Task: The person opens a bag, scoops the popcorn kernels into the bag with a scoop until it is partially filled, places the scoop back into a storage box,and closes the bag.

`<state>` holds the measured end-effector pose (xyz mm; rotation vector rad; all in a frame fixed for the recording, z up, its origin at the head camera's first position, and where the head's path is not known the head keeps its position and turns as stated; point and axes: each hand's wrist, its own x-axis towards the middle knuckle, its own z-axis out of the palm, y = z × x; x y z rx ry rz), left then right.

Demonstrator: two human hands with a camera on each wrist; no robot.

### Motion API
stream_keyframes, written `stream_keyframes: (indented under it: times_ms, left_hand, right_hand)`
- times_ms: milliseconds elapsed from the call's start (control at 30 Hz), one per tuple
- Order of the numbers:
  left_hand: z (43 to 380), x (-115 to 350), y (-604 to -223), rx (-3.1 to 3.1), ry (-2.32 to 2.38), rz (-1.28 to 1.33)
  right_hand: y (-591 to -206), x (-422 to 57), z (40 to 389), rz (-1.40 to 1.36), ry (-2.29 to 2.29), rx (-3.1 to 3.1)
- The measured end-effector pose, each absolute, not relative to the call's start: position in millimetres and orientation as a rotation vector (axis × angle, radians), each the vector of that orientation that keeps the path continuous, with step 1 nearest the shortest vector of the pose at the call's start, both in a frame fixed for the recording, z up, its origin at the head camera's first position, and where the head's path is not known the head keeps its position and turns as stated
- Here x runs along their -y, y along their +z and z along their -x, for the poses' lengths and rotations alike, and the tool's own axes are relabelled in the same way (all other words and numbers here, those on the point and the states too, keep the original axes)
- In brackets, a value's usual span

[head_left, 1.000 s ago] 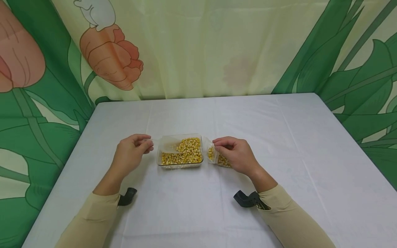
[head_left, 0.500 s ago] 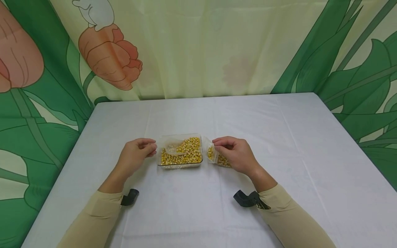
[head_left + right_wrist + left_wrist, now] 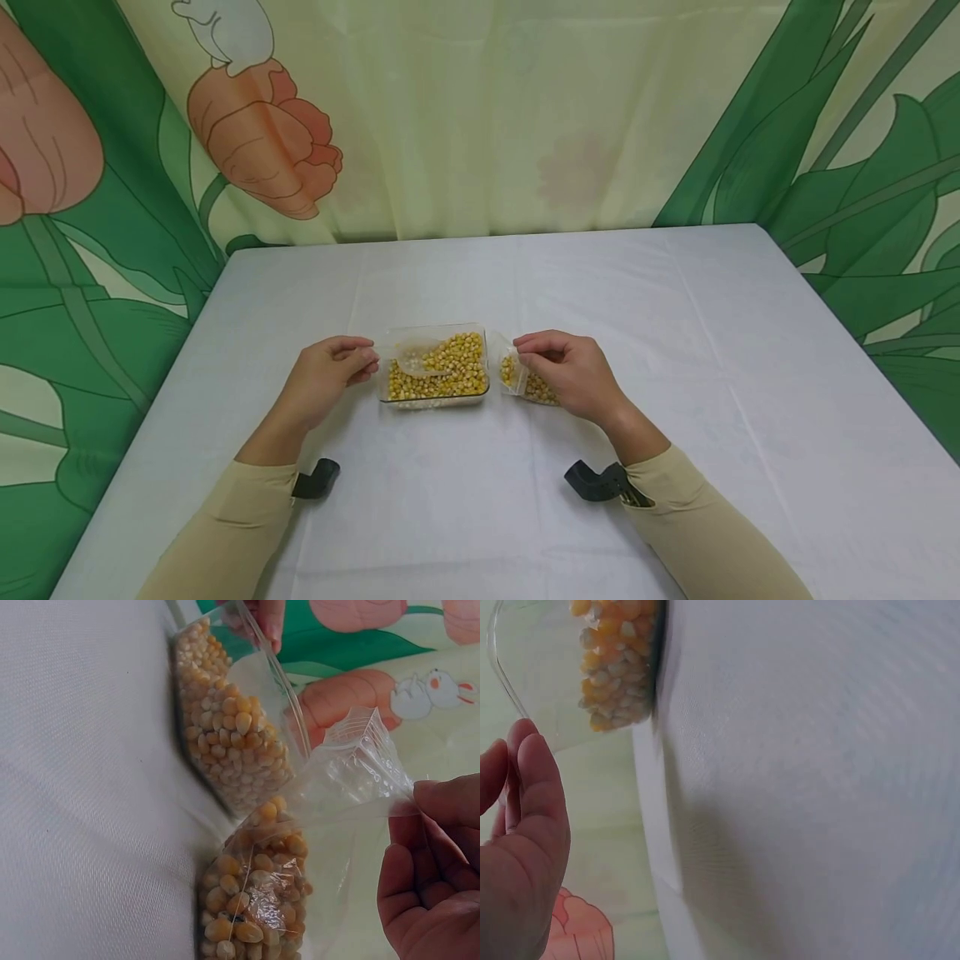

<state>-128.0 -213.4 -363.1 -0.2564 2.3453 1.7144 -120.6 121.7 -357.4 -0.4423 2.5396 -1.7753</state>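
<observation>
A clear rectangular container partly filled with yellow corn kernels sits on the table. A translucent scoop dips into the kernels at its left side. My left hand pinches the scoop's handle end beside the container's left rim; in the left wrist view the fingertips are right at that rim. Directly right of the container stands a clear zip bag with corn kernels in its lower part. My right hand pinches the bag's upper edge between thumb and fingers, holding the mouth up by the container.
A white cloth covers the table. Behind it hangs a patterned curtain with leaves and a carrot. Black camera mounts stick out from both wrists just above the tabletop.
My left hand has moved right toward the container, bringing the scoop further into the corn. The right hand and the bag have stayed in place.
</observation>
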Motion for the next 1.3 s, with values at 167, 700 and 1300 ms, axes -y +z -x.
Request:
stream_keyframes:
  times_ms: [167,700,1300]
  left_hand:
    - [127.3,215.2,-363.2,-2.257,1.776,0.294]
    - [123.1,224.7,-361.9,-2.121,1.925,0.259]
    - [119.0,224.6,-352.3,-1.976,2.068,0.187]
  right_hand:
    - [-357.8,-121.8,120.2,0.442,-1.774,-2.535]
    - [-359.2,-122.6,121.1,0.453,-1.777,-2.54]
    - [-360.5,-123.0,122.6,0.432,-1.773,-2.552]
